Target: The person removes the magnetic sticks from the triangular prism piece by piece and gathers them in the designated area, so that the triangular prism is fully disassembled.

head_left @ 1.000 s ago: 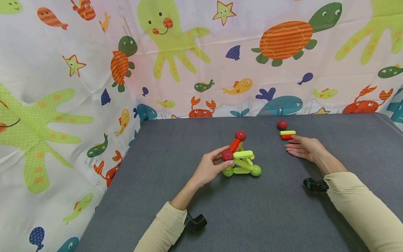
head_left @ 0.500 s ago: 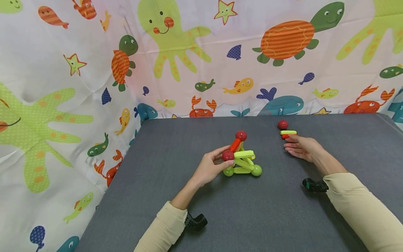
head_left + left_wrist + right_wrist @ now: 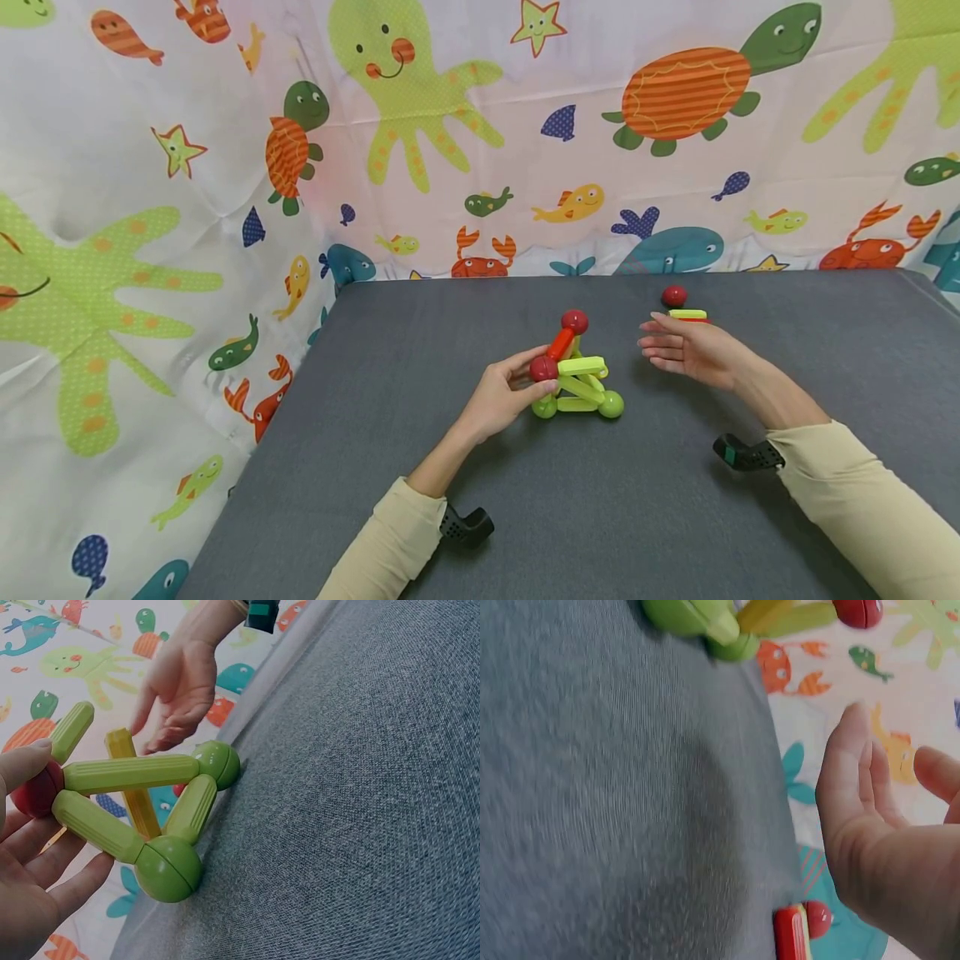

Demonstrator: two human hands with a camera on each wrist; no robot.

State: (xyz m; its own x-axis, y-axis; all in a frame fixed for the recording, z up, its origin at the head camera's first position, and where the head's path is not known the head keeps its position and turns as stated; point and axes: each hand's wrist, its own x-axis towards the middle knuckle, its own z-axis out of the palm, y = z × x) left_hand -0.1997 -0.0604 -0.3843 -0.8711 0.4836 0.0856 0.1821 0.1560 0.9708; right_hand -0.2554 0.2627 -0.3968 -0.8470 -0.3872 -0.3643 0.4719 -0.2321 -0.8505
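In the head view my left hand (image 3: 498, 400) pinches a dark red ball (image 3: 543, 368) between thumb and fingers. That ball is a corner of a toy stick-and-ball frame standing on the grey table. Lime sticks (image 3: 131, 774) run from it to green balls (image 3: 169, 870) at the base, as the left wrist view shows. An orange-red stick (image 3: 560, 344) leads up to another red ball (image 3: 574, 322), and a yellow stick (image 3: 139, 810) stands behind. My right hand (image 3: 701, 350) hovers to the right of the frame, fingers extended and holding nothing, as the right wrist view confirms.
Behind my right hand lie a loose lime stick (image 3: 687, 314) and a red stick (image 3: 789, 934), side by side and partly covered in the head view. A loose red ball (image 3: 674, 296) sits just beyond them. A sea-animal curtain (image 3: 442, 225) borders the grey table (image 3: 390, 358).
My right hand has moved left from beside the loose sticks and now overlaps them in the head view. The left hand and the frame have stayed in place.
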